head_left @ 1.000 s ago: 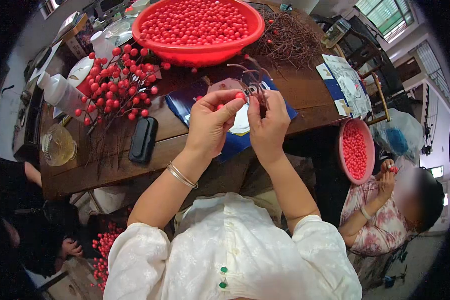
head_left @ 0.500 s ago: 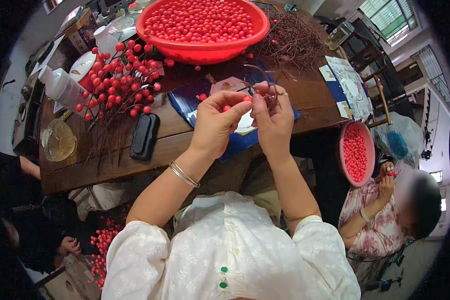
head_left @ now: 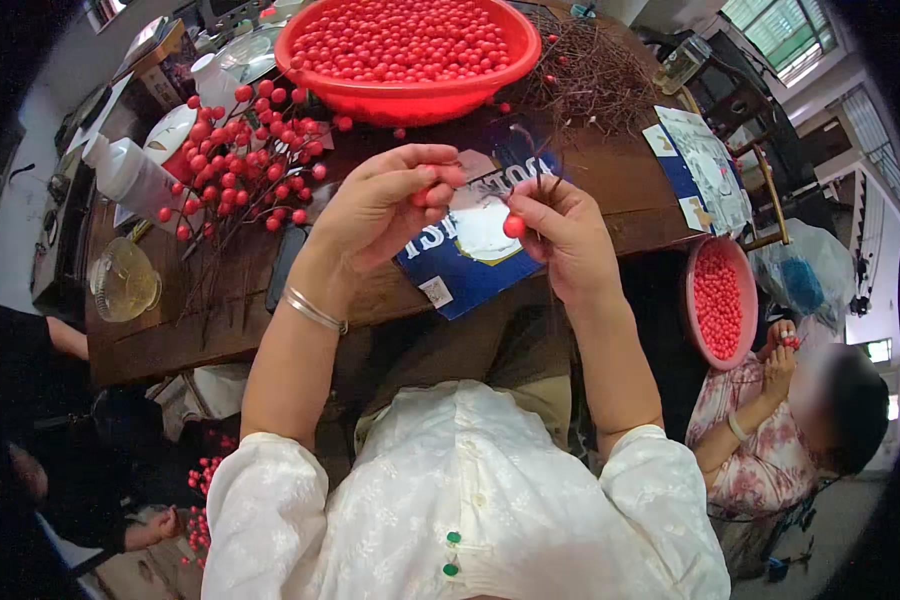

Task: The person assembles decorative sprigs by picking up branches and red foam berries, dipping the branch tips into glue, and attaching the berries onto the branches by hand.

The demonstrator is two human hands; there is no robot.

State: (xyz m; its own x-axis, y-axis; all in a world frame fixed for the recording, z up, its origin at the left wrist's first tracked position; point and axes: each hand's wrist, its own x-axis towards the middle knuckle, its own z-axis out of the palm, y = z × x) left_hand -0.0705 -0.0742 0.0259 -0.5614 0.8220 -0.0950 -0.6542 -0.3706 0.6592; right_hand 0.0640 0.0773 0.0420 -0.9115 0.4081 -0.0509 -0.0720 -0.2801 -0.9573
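Observation:
My left hand (head_left: 365, 210), a silver bangle on its wrist, has its fingers curled around a few red berries (head_left: 432, 188). My right hand (head_left: 575, 240) pinches a thin brown twig (head_left: 542, 165) between thumb and fingers. One round red berry (head_left: 514, 226) shows at the thumb tip, against that twig. A gap separates the two hands. Beneath them lies a dark blue printed sheet (head_left: 460, 285) with white lettering. To the left, a bunch of red berry stems (head_left: 240, 165) rests on the wooden table (head_left: 200, 340).
A red basin (head_left: 400, 100) full of berries stands at the back, beside a heap of brown twigs (head_left: 600, 75). A white bottle (head_left: 130, 180) and a glass bowl (head_left: 125, 280) are at left. At right, a person (head_left: 750, 430) works near a pink basin (head_left: 692, 310) of berries.
My hands have parted: the left moved left and up, the right slightly right and down. A red berry now shows at the twig in my right hand.

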